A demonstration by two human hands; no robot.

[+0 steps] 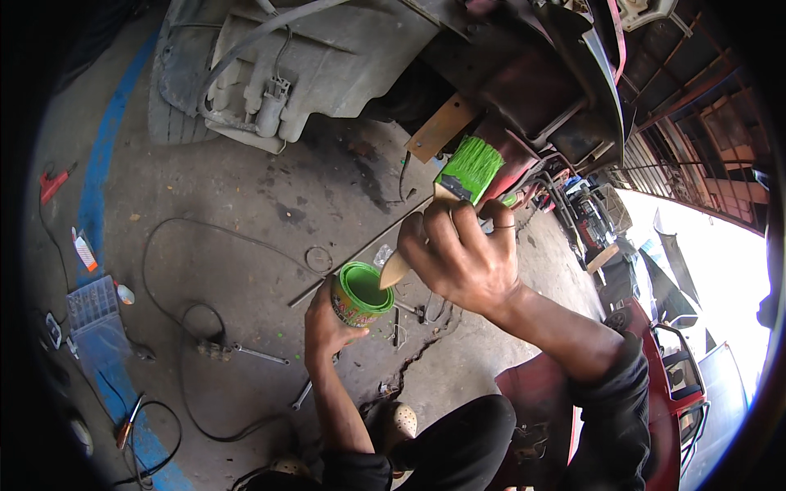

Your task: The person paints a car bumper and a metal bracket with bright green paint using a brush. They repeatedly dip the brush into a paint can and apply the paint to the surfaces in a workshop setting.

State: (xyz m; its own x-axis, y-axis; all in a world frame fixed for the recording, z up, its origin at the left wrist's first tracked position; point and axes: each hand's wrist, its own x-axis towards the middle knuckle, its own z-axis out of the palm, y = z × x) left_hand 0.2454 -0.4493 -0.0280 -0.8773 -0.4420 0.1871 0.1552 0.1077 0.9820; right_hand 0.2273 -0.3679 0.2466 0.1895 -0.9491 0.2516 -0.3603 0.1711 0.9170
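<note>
My left hand (324,321) is wrapped round a small open paint can (360,309) with green paint inside and green on its rim. In my right hand (473,255) is a wide paintbrush (472,168), its bristles coated in bright green and raised toward a vehicle's underside. The pale wooden handle points down, its end close to the can's mouth. Just beyond the bristles is a brown metal bracket (443,128) with holes. A dark red panel (512,151) lies behind the brush; whether the bristles touch it I cannot tell.
A grey plastic liner (327,74) hangs overhead. On the floor lie a cable (237,232), a wrench (260,354), a clear organizer case (92,303) and a screwdriver (124,434) near a blue stripe (97,176). A red vehicle (667,393) stands at the right.
</note>
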